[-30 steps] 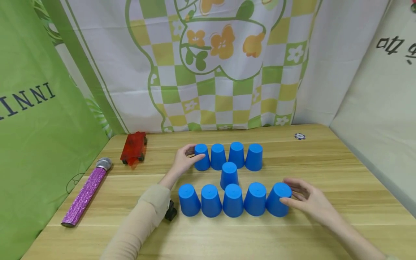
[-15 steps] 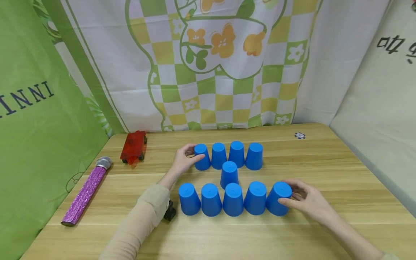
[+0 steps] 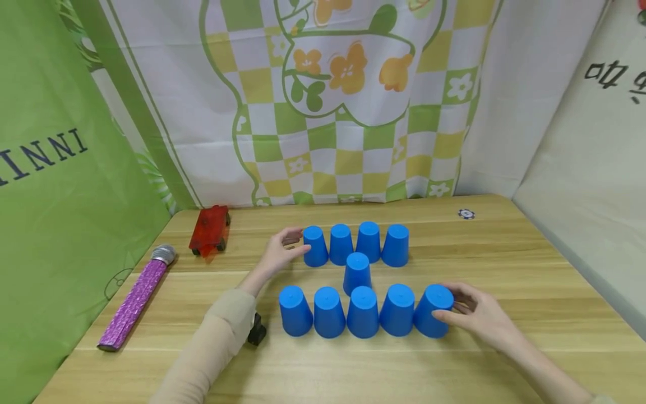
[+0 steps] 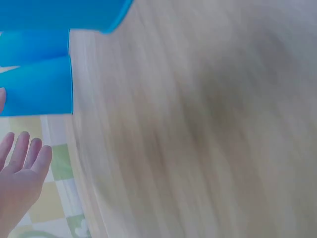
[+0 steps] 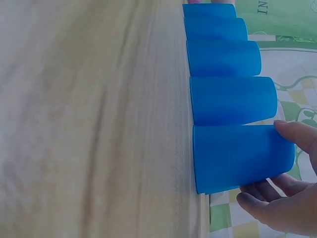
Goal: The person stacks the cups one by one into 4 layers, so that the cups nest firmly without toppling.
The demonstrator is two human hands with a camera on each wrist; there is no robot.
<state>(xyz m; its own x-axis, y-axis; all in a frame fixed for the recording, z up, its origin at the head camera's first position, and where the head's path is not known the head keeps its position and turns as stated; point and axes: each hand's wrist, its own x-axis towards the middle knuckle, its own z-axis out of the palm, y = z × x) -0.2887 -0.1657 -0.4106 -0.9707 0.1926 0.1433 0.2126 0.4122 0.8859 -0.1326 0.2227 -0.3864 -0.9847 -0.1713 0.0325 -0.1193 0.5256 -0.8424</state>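
Blue plastic cups stand upside down on the wooden table (image 3: 323, 373) in two rows, with a single cup (image 3: 357, 275) between the rows. At the left end of the back row, my left hand (image 3: 278, 252) is spread beside the end cup (image 3: 316, 249), thumb tip right at its side. The left wrist view has those fingers (image 4: 30, 153) loosely extended, apart from the blue wall. My right hand (image 3: 479, 315) holds the right end cup (image 3: 433, 315) of the front row between thumb and fingers. That cup (image 5: 240, 156) stands upright on the table, in line with its neighbours.
A purple glittery microphone (image 3: 135, 300) lies at the left. Behind it sits a red toy car (image 3: 210, 229). A small black object (image 3: 257, 330) is beside my left forearm, and a poker chip (image 3: 466, 214) lies at the back right. Printed curtains (image 3: 348, 157) hang behind the table.
My left hand has drawn slightly left, its thumb coming away from the front of the back row's end cup. The right hand and the cups have hardly moved.
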